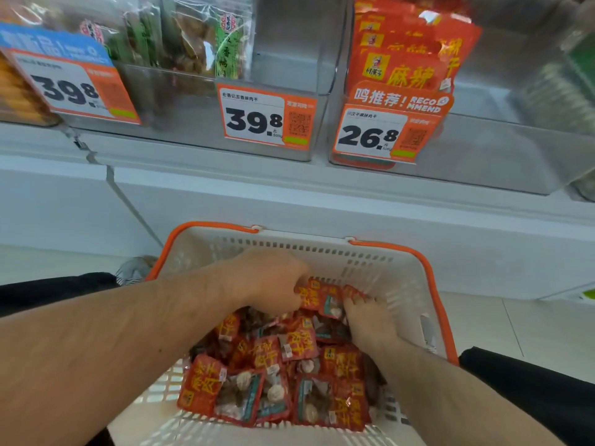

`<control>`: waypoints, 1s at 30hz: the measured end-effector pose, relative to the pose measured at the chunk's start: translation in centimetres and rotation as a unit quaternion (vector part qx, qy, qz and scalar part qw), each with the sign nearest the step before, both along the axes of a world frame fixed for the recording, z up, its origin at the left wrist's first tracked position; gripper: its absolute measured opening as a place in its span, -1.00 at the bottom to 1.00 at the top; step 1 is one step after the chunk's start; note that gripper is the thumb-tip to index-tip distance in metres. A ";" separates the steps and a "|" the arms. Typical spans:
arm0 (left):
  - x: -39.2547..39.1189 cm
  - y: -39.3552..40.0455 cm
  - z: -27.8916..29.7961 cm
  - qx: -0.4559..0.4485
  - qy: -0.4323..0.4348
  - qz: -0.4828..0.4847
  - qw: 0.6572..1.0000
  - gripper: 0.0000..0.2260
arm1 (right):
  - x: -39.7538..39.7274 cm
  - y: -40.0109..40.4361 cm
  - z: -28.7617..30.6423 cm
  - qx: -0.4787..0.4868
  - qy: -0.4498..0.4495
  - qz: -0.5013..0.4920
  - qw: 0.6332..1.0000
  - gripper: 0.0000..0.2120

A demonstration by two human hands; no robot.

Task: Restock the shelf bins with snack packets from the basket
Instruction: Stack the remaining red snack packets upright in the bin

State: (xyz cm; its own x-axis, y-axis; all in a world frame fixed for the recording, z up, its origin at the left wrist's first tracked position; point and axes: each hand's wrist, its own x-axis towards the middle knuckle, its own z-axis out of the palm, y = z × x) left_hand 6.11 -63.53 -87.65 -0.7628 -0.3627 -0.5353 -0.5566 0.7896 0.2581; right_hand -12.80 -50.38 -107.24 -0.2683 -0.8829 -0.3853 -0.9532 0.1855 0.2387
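Nearest, a heap of red snack packets (273,381) w/ yellow lettering is seen piled in the white basket (402,284), orange-rimmed, orange handles folded down along the far edge. Both forearms are reached into it from below.

L hand (273,281) is curled knuckles-up over the far end of the heap; fingers are clenched on a red packet (317,297) at that spot, approx. at the basket's far wall. R hand (370,320) is laid just beside it, fingertips bent onto the same cluster of packets; a smaller packet edge (352,291) appears pinched under them, though the grip can't be fully made out.

Beyond the basket, a white shelf front (289,201) is seen. Above it, clear bins are lined up: the right bin (483,156) is stocked w/ matching red packets (405,56) behind a 26.8 price tag (373,136); the middle bin (193,101) is filled w/ brown-green packs (206,37), tagged 39.8 (257,120); a further 39.8 tag (74,85) is fixed at left.
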 end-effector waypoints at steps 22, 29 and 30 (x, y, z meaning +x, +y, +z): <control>0.2 3.1 4.8 0.469 0.354 0.384 0.712 -0.74 | -0.2 -2.6 24.1 -0.469 -0.053 0.323 0.820 -0.70; 0.1 3.1 7.6 0.295 0.465 0.366 0.750 -0.65 | 0.9 -0.9 27.6 -0.423 -0.317 -0.182 0.829 -0.63; -0.1 3.1 7.9 0.284 0.472 0.361 0.753 -0.64 | 1.3 -0.9 28.1 -0.412 -0.369 -0.213 0.805 -0.63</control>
